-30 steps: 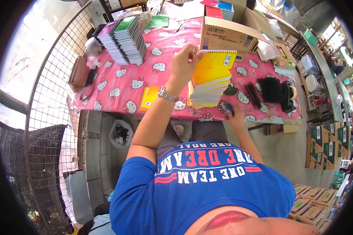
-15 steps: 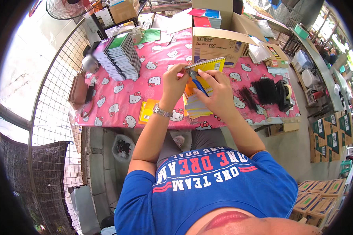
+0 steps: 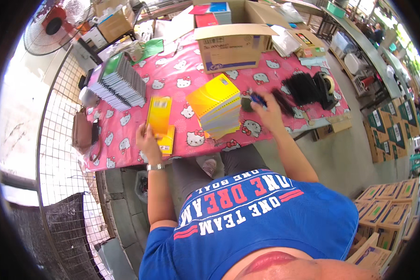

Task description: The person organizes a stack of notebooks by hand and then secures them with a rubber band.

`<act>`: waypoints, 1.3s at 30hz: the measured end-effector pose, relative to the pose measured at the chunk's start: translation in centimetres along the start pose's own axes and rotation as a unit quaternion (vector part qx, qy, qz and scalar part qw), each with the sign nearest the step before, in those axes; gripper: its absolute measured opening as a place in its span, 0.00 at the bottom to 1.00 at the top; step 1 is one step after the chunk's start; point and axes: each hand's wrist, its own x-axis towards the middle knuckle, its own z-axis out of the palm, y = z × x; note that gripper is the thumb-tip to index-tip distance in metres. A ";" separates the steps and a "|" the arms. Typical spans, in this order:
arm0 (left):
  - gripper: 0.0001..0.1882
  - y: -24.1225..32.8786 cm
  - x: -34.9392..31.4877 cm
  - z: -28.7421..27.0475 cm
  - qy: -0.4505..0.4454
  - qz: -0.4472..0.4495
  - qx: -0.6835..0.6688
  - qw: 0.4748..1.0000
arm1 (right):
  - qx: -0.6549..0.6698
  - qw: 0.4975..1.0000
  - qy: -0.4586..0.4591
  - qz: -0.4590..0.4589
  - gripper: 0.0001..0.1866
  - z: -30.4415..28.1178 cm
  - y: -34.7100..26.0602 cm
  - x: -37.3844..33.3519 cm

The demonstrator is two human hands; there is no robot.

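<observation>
My left hand (image 3: 148,140) grips a yellow spiral notebook (image 3: 159,114) by its near edge, above another yellow notebook (image 3: 167,143) lying near the table's front. To the right of these, a stack of yellow spiral notebooks (image 3: 215,100) stands in front of my body. Beyond the stack's right side, my right hand (image 3: 269,114) is closed around blue-handled pliers (image 3: 257,99), which are blurred by motion. A bunch of thin black strands (image 3: 283,102) lies just right of the pliers.
A pink patterned cloth (image 3: 175,70) covers the table. At the back left stand stacked notebooks (image 3: 119,79); an open carton (image 3: 231,51) is at the back middle. A thicker black bundle (image 3: 301,89) and a tape dispenser (image 3: 328,88) lie on the right. A brown pouch (image 3: 82,128) sits at the left edge.
My hands have moved apart. The left has carried a notebook left from the stack to above the lone one; the right has taken the pliers right, towards the black strands. The view has shifted.
</observation>
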 end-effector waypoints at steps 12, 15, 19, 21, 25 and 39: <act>0.15 -0.8 -0.8 2.7 0.012 0.390 0.394 0.832 | -0.341 0.937 0.067 -0.015 0.10 -2.4 16.2 2.2; 0.14 10.3 -4.7 10.1 -0.178 0.487 0.239 0.821 | -0.453 0.889 -0.007 -0.074 0.12 -3.4 18.0 3.7; 0.12 13.4 -7.9 15.2 -0.285 0.517 0.340 0.732 | -0.427 0.900 -0.041 -0.072 0.16 -4.7 18.0 5.8; 0.12 13.3 -7.9 16.1 -0.343 0.491 0.487 0.636 | -0.358 0.933 -0.019 -0.043 0.17 -5.2 17.0 6.4; 0.11 16.2 -6.3 14.4 -0.422 0.441 0.443 0.657 | -0.202 0.971 -0.002 -0.127 0.19 -4.8 7.7 8.0; 0.09 15.9 -4.1 15.2 -0.311 0.489 0.341 0.740 | -0.015 0.964 -0.133 -0.230 0.15 -1.0 -9.7 7.6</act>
